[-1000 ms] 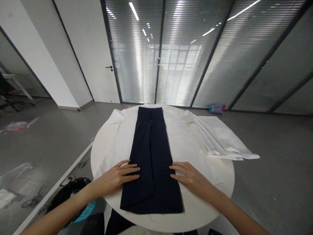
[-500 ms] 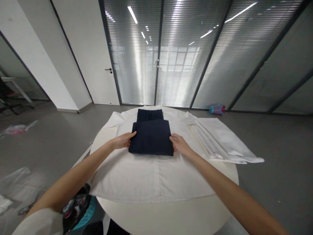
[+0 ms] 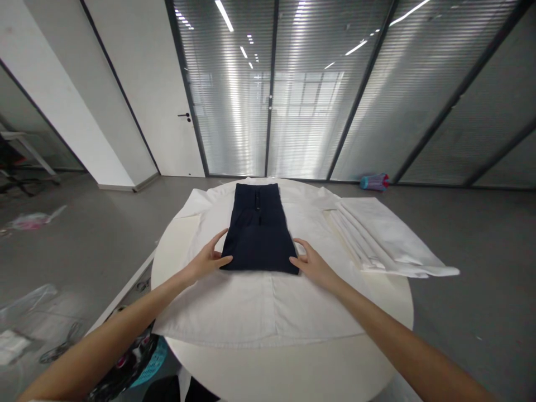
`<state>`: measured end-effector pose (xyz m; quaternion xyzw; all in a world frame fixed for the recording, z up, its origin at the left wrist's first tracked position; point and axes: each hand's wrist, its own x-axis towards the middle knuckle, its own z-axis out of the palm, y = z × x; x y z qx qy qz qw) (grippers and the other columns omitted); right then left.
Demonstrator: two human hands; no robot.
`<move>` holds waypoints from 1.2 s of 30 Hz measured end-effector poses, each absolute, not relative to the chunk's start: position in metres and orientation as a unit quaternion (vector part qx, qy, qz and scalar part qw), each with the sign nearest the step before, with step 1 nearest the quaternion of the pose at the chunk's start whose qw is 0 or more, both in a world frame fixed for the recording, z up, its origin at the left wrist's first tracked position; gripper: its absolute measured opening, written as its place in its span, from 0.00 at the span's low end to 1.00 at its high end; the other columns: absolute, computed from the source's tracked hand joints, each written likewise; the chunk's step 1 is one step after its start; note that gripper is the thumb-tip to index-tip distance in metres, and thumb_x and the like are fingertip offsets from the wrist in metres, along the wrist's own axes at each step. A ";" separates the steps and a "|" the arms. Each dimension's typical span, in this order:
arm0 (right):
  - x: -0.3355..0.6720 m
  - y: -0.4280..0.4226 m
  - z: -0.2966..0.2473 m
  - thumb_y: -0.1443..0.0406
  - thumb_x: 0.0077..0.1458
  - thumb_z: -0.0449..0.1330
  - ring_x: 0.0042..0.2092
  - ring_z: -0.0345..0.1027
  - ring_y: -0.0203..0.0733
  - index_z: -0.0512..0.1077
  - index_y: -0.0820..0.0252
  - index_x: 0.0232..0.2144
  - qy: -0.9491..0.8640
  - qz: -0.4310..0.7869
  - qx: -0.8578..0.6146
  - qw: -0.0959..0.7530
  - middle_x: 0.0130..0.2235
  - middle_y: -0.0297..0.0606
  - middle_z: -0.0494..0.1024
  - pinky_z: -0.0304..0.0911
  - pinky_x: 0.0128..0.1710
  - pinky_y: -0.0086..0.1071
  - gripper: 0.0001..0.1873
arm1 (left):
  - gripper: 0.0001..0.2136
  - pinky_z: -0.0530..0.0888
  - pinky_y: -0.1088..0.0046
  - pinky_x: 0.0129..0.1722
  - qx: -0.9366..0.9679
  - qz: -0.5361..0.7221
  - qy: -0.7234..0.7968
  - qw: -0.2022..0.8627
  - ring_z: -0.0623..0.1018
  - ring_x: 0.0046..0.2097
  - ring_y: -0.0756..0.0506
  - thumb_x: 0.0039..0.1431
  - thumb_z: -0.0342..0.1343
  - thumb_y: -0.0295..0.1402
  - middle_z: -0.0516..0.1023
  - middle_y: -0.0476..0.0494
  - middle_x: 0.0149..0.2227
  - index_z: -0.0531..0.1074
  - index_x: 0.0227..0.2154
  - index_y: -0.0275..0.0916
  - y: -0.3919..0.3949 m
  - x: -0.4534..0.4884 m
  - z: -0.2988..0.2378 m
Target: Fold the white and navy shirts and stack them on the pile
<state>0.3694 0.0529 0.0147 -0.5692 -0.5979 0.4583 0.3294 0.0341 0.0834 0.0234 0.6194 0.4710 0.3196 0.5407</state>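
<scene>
Folded dark navy trousers (image 3: 259, 245) lie on a large white garment (image 3: 234, 318), their buttoned front showing at the far end and a folded-up panel at the near end. At the near left corner is my left hand (image 3: 206, 261), its thumb on the fabric and its index finger spread along the side edge. My right hand (image 3: 312, 263) touches the near right corner the same way, thumb and index finger apart. The other fingertips of both hands are partly hidden. The white garment spreads flat over a round white table (image 3: 285, 368).
A stack of folded white cloth (image 3: 381, 234) overhangs the table's right edge. A blue basket (image 3: 154, 360) with a black bag stands on the floor at lower left. Clear plastic wrapping (image 3: 29, 301) lies farther left. A blue-purple container (image 3: 374, 182) lies by the glass wall.
The lifted, folded part of the trousers has come down flat, showing more of the buttoned front. My fingers have spread from gripping its sides, and both hands are slightly nearer me.
</scene>
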 end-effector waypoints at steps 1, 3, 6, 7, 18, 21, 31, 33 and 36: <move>0.369 0.052 0.011 0.65 0.59 0.56 0.20 0.59 0.35 0.51 0.64 0.64 -0.604 0.447 -0.574 0.326 0.18 0.20 0.63 0.51 0.23 0.27 0.33 | 0.52 0.57 0.81 0.21 0.630 0.314 0.468 0.534 0.65 0.18 0.55 0.50 0.68 0.47 0.69 0.58 0.18 0.44 0.70 0.36 0.081 0.033 0.021; 0.367 0.050 0.004 0.65 0.58 0.56 0.20 0.57 0.35 0.51 0.66 0.64 -0.615 0.423 -0.585 0.316 0.17 0.19 0.60 0.51 0.23 0.27 0.34 | 0.48 0.54 0.81 0.20 0.644 0.302 0.471 0.522 0.62 0.17 0.55 0.50 0.68 0.48 0.65 0.60 0.16 0.50 0.68 0.35 0.079 0.031 0.017; 0.365 0.046 0.002 0.65 0.58 0.56 0.22 0.60 0.37 0.51 0.65 0.65 -0.651 0.352 -0.606 0.293 0.19 0.21 0.62 0.53 0.26 0.29 0.35 | 0.43 0.56 0.80 0.20 0.654 0.278 0.483 0.512 0.64 0.19 0.54 0.50 0.67 0.49 0.67 0.57 0.17 0.60 0.65 0.33 0.080 0.027 0.013; 0.365 0.044 0.004 0.65 0.57 0.56 0.24 0.61 0.38 0.52 0.64 0.65 -0.667 0.319 -0.612 0.280 0.20 0.22 0.63 0.55 0.27 0.30 0.35 | 0.41 0.58 0.80 0.21 0.656 0.270 0.486 0.510 0.66 0.20 0.53 0.51 0.66 0.48 0.68 0.56 0.18 0.61 0.64 0.33 0.081 0.025 0.014; 0.323 0.065 0.046 0.59 0.66 0.47 0.67 0.51 0.54 0.67 0.60 0.62 -0.846 -0.012 -0.489 0.214 0.65 0.50 0.62 0.53 0.64 0.51 0.25 | 0.23 0.70 0.57 0.56 0.837 0.292 0.436 0.156 0.69 0.62 0.36 0.68 0.45 0.46 0.70 0.36 0.61 0.70 0.58 0.41 0.102 0.078 0.053; 0.313 0.081 0.029 0.48 0.68 0.42 0.72 0.39 0.55 0.54 0.65 0.69 -0.867 0.028 -0.479 0.134 0.71 0.51 0.50 0.44 0.68 0.51 0.37 | 0.26 0.59 0.51 0.65 0.884 0.200 0.410 0.106 0.60 0.68 0.35 0.69 0.43 0.48 0.62 0.36 0.67 0.63 0.64 0.41 0.108 0.096 0.030; 0.350 0.078 0.000 0.39 0.64 0.36 0.72 0.36 0.53 0.46 0.68 0.71 -0.828 0.075 -0.551 0.068 0.71 0.53 0.42 0.36 0.69 0.55 0.48 | 0.33 0.53 0.52 0.68 0.908 0.120 0.398 0.048 0.48 0.72 0.36 0.69 0.43 0.52 0.45 0.32 0.72 0.50 0.70 0.39 0.115 0.076 -0.013; 0.350 0.077 0.004 0.39 0.64 0.36 0.72 0.35 0.54 0.46 0.68 0.71 -0.831 0.059 -0.546 0.083 0.72 0.53 0.41 0.33 0.69 0.55 0.47 | 0.33 0.53 0.51 0.67 0.907 0.130 0.397 0.043 0.48 0.72 0.36 0.68 0.43 0.52 0.47 0.34 0.71 0.50 0.70 0.41 0.116 0.077 -0.010; 0.350 0.077 0.009 0.40 0.65 0.38 0.72 0.32 0.54 0.46 0.63 0.71 -0.852 0.048 -0.513 0.095 0.72 0.50 0.40 0.32 0.69 0.57 0.45 | 0.32 0.49 0.47 0.68 0.908 0.135 0.395 0.037 0.48 0.72 0.35 0.68 0.44 0.52 0.50 0.36 0.71 0.51 0.70 0.44 0.117 0.078 -0.007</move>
